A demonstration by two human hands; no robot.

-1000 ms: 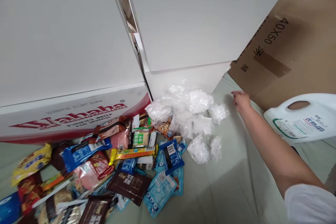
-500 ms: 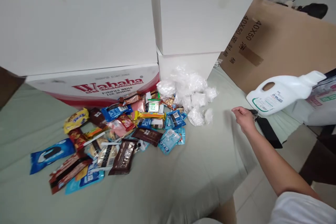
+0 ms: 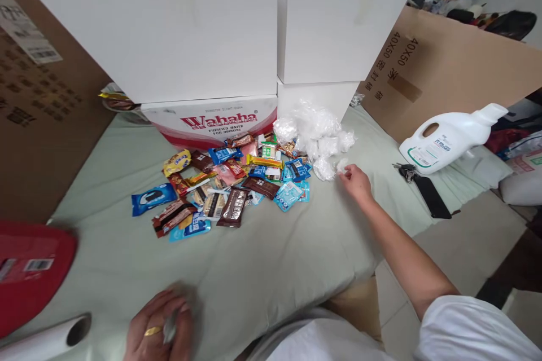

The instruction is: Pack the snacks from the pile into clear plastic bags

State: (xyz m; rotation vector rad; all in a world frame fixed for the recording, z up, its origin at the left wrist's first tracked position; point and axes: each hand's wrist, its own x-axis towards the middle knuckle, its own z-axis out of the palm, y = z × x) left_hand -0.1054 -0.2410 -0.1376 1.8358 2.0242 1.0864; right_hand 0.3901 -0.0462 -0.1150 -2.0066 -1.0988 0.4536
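We have our right arm (image 3: 404, 248) stretched forward and inward, our right hand (image 3: 357, 183) angled down, its fingers drawn in toward the thumb, while our left hand (image 3: 154, 318) is low and close to our body, fingers and thumb curled

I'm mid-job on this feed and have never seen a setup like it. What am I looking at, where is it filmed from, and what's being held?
There is no machine: these are a person's own two bare hands. The view comes from one camera worn on the head, looking forward and down.

On the green cloth lies a pile of wrapped snacks, with a heap of crumpled clear plastic beside it, in front of a white box. Further right are a white jug and keys.

The right hand has its fingertips at a small plastic bundle; I can't tell how firmly. The left hand is half curled at the bottom; whether it holds anything is unclear.
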